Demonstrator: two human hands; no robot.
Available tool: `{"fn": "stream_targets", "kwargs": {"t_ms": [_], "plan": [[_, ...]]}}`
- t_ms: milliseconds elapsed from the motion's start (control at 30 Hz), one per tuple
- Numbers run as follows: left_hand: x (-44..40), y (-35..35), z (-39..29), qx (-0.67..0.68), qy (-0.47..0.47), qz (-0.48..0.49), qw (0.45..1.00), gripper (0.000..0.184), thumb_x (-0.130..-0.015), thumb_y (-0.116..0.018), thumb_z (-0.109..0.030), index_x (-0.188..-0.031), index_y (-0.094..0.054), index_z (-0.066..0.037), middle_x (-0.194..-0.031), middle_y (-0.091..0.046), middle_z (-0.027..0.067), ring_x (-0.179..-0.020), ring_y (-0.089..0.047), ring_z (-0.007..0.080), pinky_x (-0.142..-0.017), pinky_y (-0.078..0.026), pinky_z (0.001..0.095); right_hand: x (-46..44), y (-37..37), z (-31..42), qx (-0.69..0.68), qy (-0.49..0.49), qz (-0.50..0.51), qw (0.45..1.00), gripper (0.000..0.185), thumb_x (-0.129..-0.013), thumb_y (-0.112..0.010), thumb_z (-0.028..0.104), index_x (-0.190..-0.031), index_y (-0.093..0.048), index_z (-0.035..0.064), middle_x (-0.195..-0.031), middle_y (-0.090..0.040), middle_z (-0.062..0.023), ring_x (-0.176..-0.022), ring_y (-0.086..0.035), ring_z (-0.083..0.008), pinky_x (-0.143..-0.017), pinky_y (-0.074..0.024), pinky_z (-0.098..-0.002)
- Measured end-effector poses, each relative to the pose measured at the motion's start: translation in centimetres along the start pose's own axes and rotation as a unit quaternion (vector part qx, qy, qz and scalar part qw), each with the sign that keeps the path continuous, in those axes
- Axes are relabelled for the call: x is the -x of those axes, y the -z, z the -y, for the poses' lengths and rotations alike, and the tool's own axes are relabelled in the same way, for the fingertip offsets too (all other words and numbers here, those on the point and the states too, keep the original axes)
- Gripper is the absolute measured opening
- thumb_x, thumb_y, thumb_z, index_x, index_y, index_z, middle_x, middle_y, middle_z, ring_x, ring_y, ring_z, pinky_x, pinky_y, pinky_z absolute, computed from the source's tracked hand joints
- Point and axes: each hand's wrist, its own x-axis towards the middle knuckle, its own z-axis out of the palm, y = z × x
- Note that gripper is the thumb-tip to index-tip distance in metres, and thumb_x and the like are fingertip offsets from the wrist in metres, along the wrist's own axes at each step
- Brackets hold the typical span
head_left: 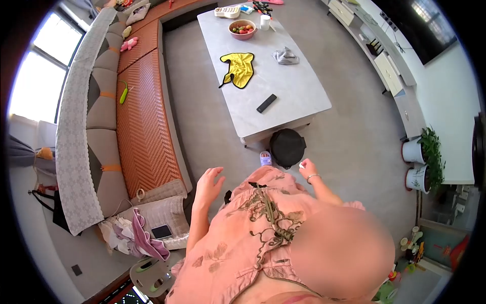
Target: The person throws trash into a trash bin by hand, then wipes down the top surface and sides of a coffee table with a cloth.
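My left hand [208, 183] hangs in the air between the sofa and my pink dress [228, 223], its fingers apart and nothing in them. In my right hand [309, 170], the fingers are closed on a small white thing [302, 165], perhaps a crumpled tissue; its kind is too small to tell. Just ahead of that hand stands a round black bin [287, 147] with a dark top, at the near end of the table. A foot in a lilac slipper [266, 158] shows beside the bin.
A long grey table [298, 91] bears a black remote [267, 103], a yellow cloth [239, 70], a grey cloth [286, 56] and a bowl of fruit [242, 30]. The sofa [144, 111] runs along the left. Potted plants [417, 178] and a TV cabinet [387, 73] line the right.
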Motion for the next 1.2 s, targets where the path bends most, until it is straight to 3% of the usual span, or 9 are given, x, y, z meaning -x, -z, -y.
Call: {"fn": "stream_targets", "kwargs": {"t_ms": [200, 333, 400, 467, 567, 933, 1000, 1067, 1200], "plan": [[-0.4, -0.1, -0.3, -0.010, 0.005, 0.006, 1.000, 0.031, -0.081, -0.065, -0.008, -0.111, -0.062, -0.002, -0.101, -0.065, 0.0142, -0.094, -0.063, 0.0268, -0.079, -0.050, 0.0350, -1.9, -2.7, -0.1, -0.059, -0.027, -0.004, 0.998, 0.024, -0.072, -0.071, 0.016, -0.092, -0.062, 0.0064, -0.089, -0.068, -0.0130, -0.084, -0.065, -0.0276, -0.076, -0.0514, -0.0374], [-0.3, -0.2, -0.7, -0.015, 0.036, 0.044, 0.998, 0.031, -0.082, -0.065, -0.011, -0.111, -0.062, -0.003, -0.104, -0.064, 0.0140, -0.097, -0.062, 0.0294, -0.084, -0.050, 0.0365, -4.1, -5.5, -0.4, -0.140, -0.105, 0.045, 0.984, 0.026, -0.075, -0.069, 0.013, -0.098, -0.066, 0.0030, -0.091, -0.069, -0.0117, -0.079, -0.066, -0.0229, -0.071, -0.0532, -0.0358], [-0.4, -0.4, -0.7, -0.028, 0.038, 0.056, 0.997, 0.031, -0.082, -0.065, -0.012, -0.111, -0.062, -0.003, -0.104, -0.064, 0.0139, -0.097, -0.062, 0.0292, -0.084, -0.049, 0.0364, -4.6, -6.3, 0.0, -0.288, -0.202, 0.113, 0.929, 0.024, -0.083, -0.063, 0.009, -0.107, -0.064, 0.0038, -0.090, -0.067, -0.0054, -0.068, -0.063, -0.0150, -0.058, -0.0537, -0.0279], [-0.6, -0.5, -0.8, -0.041, 0.038, 0.067, 0.996, 0.031, -0.082, -0.065, -0.012, -0.111, -0.062, -0.003, -0.104, -0.064, 0.0138, -0.097, -0.062, 0.0291, -0.084, -0.049, 0.0363, -5.2, -7.3, 0.3, -0.335, -0.216, 0.114, 0.910, 0.025, -0.086, -0.061, 0.008, -0.110, -0.063, 0.0038, -0.092, -0.066, -0.0053, -0.070, -0.063, -0.0160, -0.061, -0.0547, -0.0294], [-0.8, -0.7, -1.1, -0.045, 0.035, 0.089, 0.994, 0.030, -0.082, -0.064, -0.012, -0.111, -0.062, -0.003, -0.103, -0.064, 0.0144, -0.097, -0.062, 0.0299, -0.083, -0.049, 0.0367, -6.2, -9.1, 0.3, -0.493, -0.293, 0.088, 0.815, 0.025, -0.087, -0.060, 0.007, -0.112, -0.061, 0.0051, -0.098, -0.065, -0.0074, -0.080, -0.062, -0.0181, -0.065, -0.0552, -0.0334], [-2.0, -1.9, -2.8, -0.075, 0.081, 0.170, 0.979, 0.031, -0.081, -0.065, -0.009, -0.112, -0.062, -0.002, -0.101, -0.064, 0.0150, -0.095, -0.063, 0.0287, -0.081, -0.050, 0.0358, -10.6, -16.3, -2.0, -0.627, -0.383, 0.007, 0.678, 0.025, -0.088, -0.058, 0.007, -0.113, -0.058, 0.0113, -0.090, -0.062, -0.0096, -0.067, -0.058, -0.0184, -0.065, -0.0547, -0.0360], [-2.2, -2.1, -3.2, -0.070, 0.122, 0.190, 0.972, 0.030, -0.082, -0.064, -0.011, -0.111, -0.062, -0.001, -0.103, -0.064, 0.0160, -0.096, -0.063, 0.0325, -0.082, -0.050, 0.0376, -11.7, -17.4, -3.1, -0.630, -0.395, 0.009, 0.669, 0.024, -0.088, -0.058, 0.007, -0.112, -0.057, 0.0116, -0.090, -0.062, -0.0101, -0.067, -0.058, -0.0186, -0.065, -0.0543, -0.0361], [-2.1, -2.5, -2.9, -0.061, 0.095, 0.192, 0.975, 0.030, -0.082, -0.064, -0.011, -0.111, -0.062, -0.001, -0.104, -0.064, 0.0162, -0.096, -0.063, 0.0329, -0.082, -0.050, 0.0377, -12.7, -18.5, -4.0, -0.677, -0.392, -0.041, 0.621, 0.023, -0.089, -0.059, 0.009, -0.112, -0.057, 0.0121, -0.090, -0.062, -0.0099, -0.066, -0.058, -0.0185, -0.065, -0.0538, -0.0353], [-2.2, -2.9, -2.9, -0.067, 0.091, 0.198, 0.974, 0.029, -0.083, -0.064, -0.010, -0.111, -0.062, -0.001, -0.104, -0.064, 0.0165, -0.095, -0.062, 0.0335, -0.081, -0.050, 0.0381, -13.9, -18.7, -5.9, -0.716, -0.353, -0.098, 0.594, 0.023, -0.093, -0.060, 0.019, -0.114, -0.056, 0.0112, -0.092, -0.056, -0.0051, -0.082, -0.058, -0.0186, -0.073, -0.0521, -0.0341]]}}
